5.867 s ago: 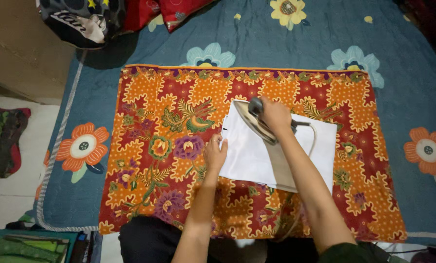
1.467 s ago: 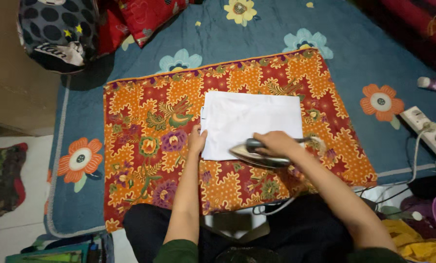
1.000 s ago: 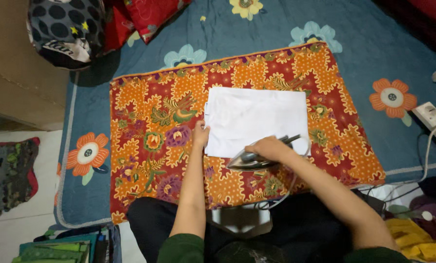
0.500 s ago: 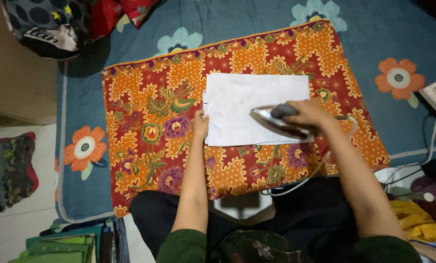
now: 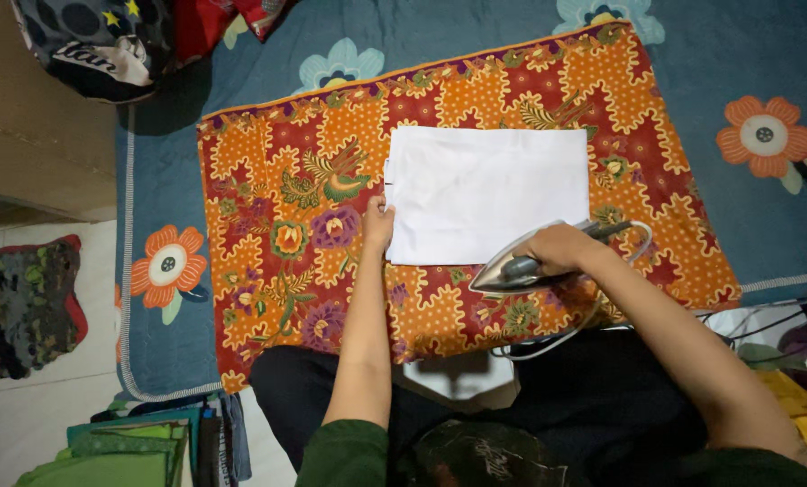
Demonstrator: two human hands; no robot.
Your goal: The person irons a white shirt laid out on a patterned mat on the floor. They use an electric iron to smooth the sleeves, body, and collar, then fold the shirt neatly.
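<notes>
The right hand (image 5: 557,248) is closed around the handle of the iron (image 5: 521,269), at the near edge of the folded white cloth (image 5: 489,194). The left hand (image 5: 378,221) presses the cloth's left edge flat on the orange patterned mat (image 5: 277,180). It seems to be the ironing step; the cloth must stay smooth.

A blue flowered mat (image 5: 476,45) carries an orange patterned cloth (image 5: 268,243)

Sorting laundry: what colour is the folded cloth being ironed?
Plain white cloth, seen in the head view.
</notes>
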